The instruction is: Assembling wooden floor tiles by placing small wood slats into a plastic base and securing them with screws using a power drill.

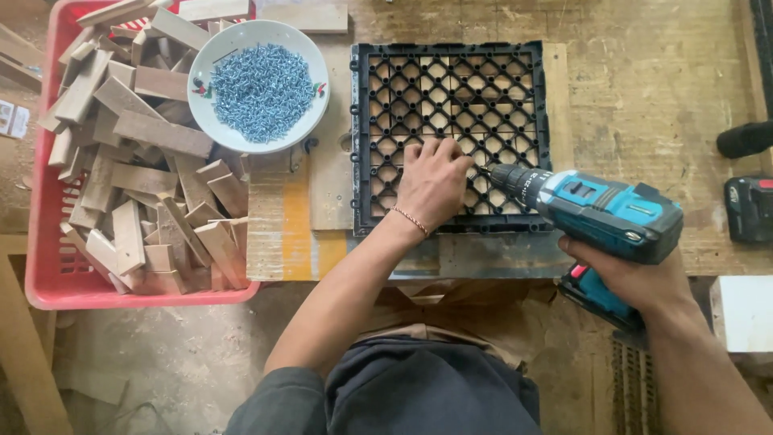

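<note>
A black plastic grid tile (451,89) lies on wooden slats on the workbench. My left hand (432,184) rests flat on the tile's lower middle, fingers bent, seemingly pinching something small near the drill bit. My right hand (628,278) grips the handle of a blue and black cordless drill (600,211), whose bit points left and meets the tile just beside my left fingers. A white bowl (233,48) heaped with small silver screws (262,80) sits to the tile's left.
A red plastic crate (40,274) full of short wooden blocks (153,185) fills the left side. A black battery pack (749,209) and a dark tool handle (745,138) lie at the right edge. A pale block (742,312) stands lower right.
</note>
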